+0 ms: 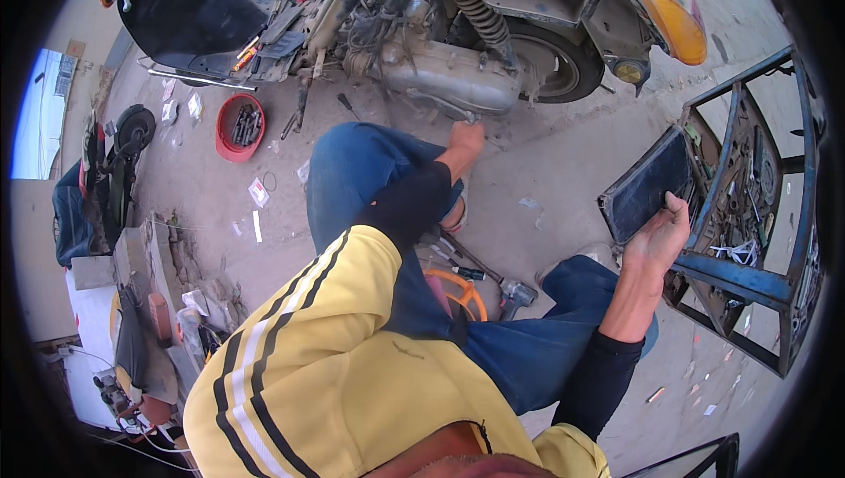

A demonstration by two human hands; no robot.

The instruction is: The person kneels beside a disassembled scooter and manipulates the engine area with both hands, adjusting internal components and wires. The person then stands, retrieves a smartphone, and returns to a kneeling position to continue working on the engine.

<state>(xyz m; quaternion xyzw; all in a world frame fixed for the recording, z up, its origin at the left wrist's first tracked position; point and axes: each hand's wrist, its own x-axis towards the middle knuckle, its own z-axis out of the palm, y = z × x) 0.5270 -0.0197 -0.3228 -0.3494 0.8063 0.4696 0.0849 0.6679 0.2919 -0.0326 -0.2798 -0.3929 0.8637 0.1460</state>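
Observation:
My left hand [466,142] is closed at the end of a metal lever [443,106], low on the side of a scooter's grey engine casing [458,76]. Its fingers are mostly hidden from above. Off to the right, my right hand [654,239] overlaps the near edge of a black tray-like panel [647,186], thumb up and the other fingers curled. Whatever those fingers hold, if anything, does not show. The dusty scooter stands across the top, its rear wheel [550,64] right of the engine and its black seat or storage shell [192,16] to the left.
A blue metal rack [744,275] full of loose parts stands at right. Between my legs lie a power tool [518,295], an orange ring [464,291] and a long bar. Left of my knee, a red helmet-like bowl [224,133] holds dark metal pieces. Rubble lines the left.

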